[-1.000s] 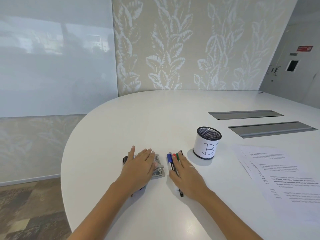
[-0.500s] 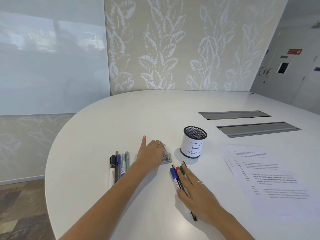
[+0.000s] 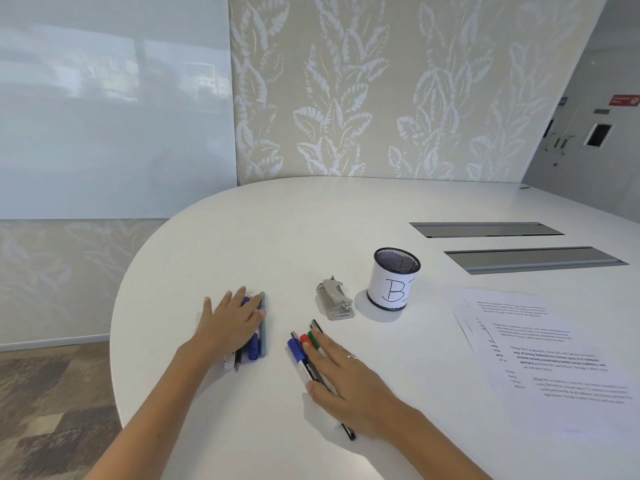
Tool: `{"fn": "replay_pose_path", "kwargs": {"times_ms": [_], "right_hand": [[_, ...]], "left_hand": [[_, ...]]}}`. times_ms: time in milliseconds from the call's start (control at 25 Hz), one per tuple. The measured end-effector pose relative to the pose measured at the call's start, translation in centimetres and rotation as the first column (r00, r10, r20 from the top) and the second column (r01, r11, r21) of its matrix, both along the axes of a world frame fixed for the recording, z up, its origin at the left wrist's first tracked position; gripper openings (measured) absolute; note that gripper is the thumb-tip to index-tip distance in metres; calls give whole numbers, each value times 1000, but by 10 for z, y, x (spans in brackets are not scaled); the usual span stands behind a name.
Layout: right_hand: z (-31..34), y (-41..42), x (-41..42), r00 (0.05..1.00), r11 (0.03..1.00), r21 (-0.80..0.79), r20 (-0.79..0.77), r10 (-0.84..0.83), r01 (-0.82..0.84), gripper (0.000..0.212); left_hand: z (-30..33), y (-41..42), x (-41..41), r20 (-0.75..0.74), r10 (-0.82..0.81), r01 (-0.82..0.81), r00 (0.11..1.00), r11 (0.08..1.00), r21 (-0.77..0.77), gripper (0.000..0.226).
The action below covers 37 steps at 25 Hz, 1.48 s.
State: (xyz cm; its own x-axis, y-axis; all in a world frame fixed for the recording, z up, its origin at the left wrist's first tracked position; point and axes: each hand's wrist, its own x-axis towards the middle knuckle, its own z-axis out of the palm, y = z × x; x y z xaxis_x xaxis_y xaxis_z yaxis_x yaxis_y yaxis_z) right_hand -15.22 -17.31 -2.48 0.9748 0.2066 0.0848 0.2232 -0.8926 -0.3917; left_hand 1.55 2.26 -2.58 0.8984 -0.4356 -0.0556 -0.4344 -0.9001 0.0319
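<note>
My left hand (image 3: 231, 322) lies flat, fingers straight, on a bundle of pens (image 3: 257, 344) at the table's near left; blue, teal and white ends stick out under it. My right hand (image 3: 346, 375) lies flat on a second group of markers (image 3: 302, 351) with blue, red and green caps. A small metal hole punch (image 3: 334, 301) sits free between the hands and a black mesh pen cup (image 3: 393, 280) wrapped in white paper marked "B".
The white oval table (image 3: 277, 237) curves away at the left, with its edge close to my left hand. Printed sheets (image 3: 540, 348) lie at the right. Two grey cable flaps (image 3: 533, 259) are set in the tabletop behind the cup.
My left hand has left the hole punch and moved left onto the pen bundle. The hole punch now lies uncovered. My right hand stays on the markers.
</note>
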Motion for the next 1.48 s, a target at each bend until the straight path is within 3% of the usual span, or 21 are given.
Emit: {"fn": "replay_pose_path", "kwargs": {"times_ms": [160,360,520,560,640,760,800,880,960,1040,1120,1240,1360,1480], "right_hand": [[-2,25,47,998,997,29,-1,-69,69,58],[0,47,101,982,982,22,0,-188,188,56],[-6,52,121,985,970,-171,37,-168,172,52],[-7,51,122,987,980,-117,42,-158,162,50],[-6,50,120,989,972,187,20,-149,143,46],[-2,45,108,980,738,666,56,-193,107,31],[-2,43,104,961,671,735,108,-256,96,30],[-2,36,95,882,636,769,252,-398,67,31],[-3,23,87,774,689,720,392,-497,78,31],[-3,6,86,701,830,530,526,-482,173,31],[-3,-9,92,742,918,250,541,-395,307,37],[-5,-22,101,877,926,12,318,-361,377,49],[-10,-26,105,923,944,8,205,-325,331,51],[-11,-26,98,926,954,19,237,-295,300,48]], "left_hand": [[-11,7,-11,18,3,0,1000,985,-175,50],[-13,5,-16,29,16,-9,999,972,-233,50],[-12,1,-16,40,38,-27,998,965,-262,49],[-13,-1,-15,45,42,-29,998,966,-258,49],[-14,-4,-14,46,46,-33,998,966,-255,49],[-13,-7,-12,16,81,-68,997,918,-390,46],[-12,-7,-11,12,96,-80,995,887,-455,45],[-12,-5,-9,-17,111,-101,994,820,-563,45],[-13,-4,-8,-73,115,-136,991,783,-608,47],[-15,-4,-8,-74,114,-135,991,785,-605,45],[-14,-5,-9,-30,116,-111,993,803,-586,42],[-12,-6,-11,28,112,-79,993,838,-539,40],[-13,-5,-10,64,98,-55,993,874,-482,42],[-14,-6,-9,114,90,-34,989,906,-421,43]]}}
